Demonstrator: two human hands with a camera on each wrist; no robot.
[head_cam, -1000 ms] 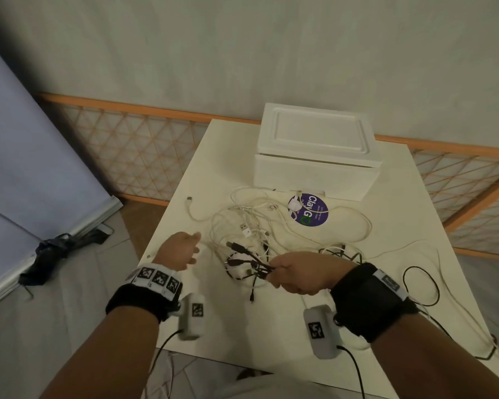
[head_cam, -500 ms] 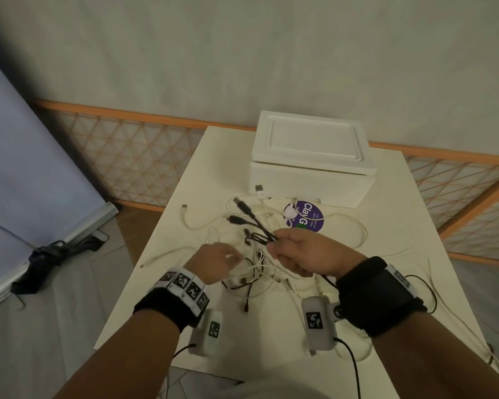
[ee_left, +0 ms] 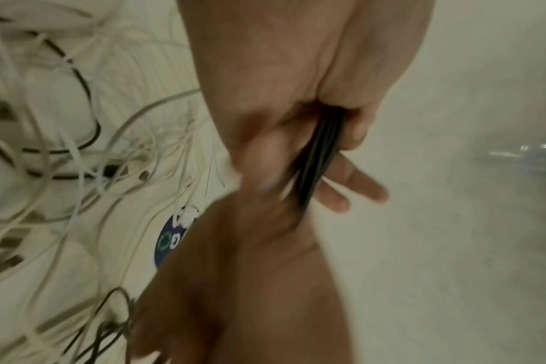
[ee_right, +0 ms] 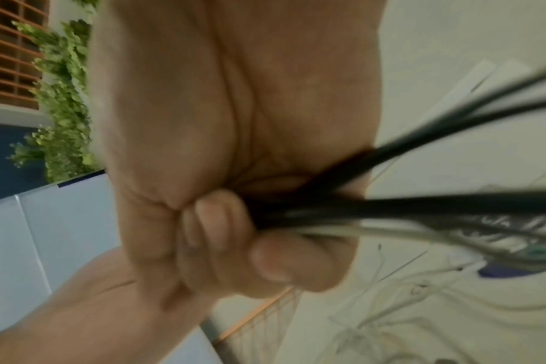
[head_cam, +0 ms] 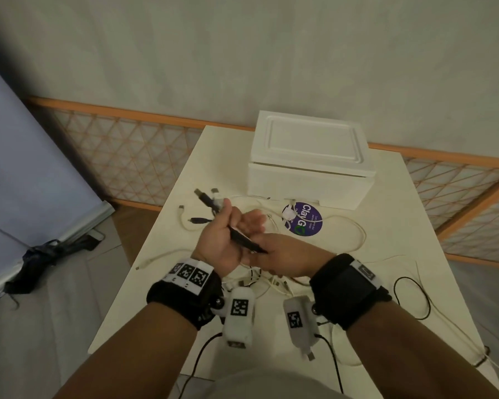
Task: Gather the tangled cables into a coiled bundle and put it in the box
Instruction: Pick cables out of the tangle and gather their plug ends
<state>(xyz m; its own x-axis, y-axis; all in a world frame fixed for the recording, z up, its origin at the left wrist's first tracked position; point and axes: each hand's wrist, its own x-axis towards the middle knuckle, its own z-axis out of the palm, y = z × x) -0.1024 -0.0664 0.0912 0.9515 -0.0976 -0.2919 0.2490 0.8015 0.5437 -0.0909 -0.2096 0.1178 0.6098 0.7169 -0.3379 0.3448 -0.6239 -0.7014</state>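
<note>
A bunch of black cables (head_cam: 244, 240) runs from its plug ends (head_cam: 203, 197) across my upturned left hand (head_cam: 231, 234) into my right hand (head_cam: 283, 259). The left wrist view shows the black cables (ee_left: 317, 157) caught between my left thumb and fingers (ee_left: 359, 189). In the right wrist view my right fist grips black and white cables (ee_right: 328, 211) together. More white cables (head_cam: 355, 226) lie tangled on the white table (head_cam: 415, 214) under and around both hands. The white foam box (head_cam: 308, 180) stands at the table's far side with its lid on.
A round purple sticker (head_cam: 306, 223) lies on the table in front of the box. A thin black cable loop (head_cam: 398, 283) trails off to the right. The table's left edge (head_cam: 144, 254) is close to my left arm. A dark bundle (head_cam: 49, 251) lies on the floor at left.
My left hand moved right, turned palm up and took hold of the black cables. My right hand lifted the bunch, whose plug ends swung toward the far left.
</note>
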